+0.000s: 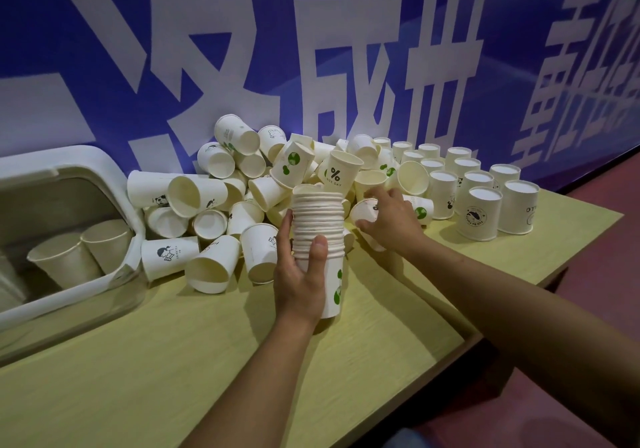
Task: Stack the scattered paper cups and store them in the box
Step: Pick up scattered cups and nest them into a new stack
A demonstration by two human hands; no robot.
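Right in the middle of the yellowish table (173, 361), the left hand (301, 274) is wrapped around a tall stack of nested cups (318, 226), thumb up its front, bottom cup showing a green print; the right hand (388, 219) reaches into the messy pile of loose cups (242, 184) behind, fingers curled round one cup lying on its side (363, 207). Over on the left sits the white box (114, 184) with a couple of cups inside; rows of upside-down cups (481, 202) stand off to the right by the blue banner (346, 32).

Blue lettered wall (450, 15), yellow-green table (138, 378)
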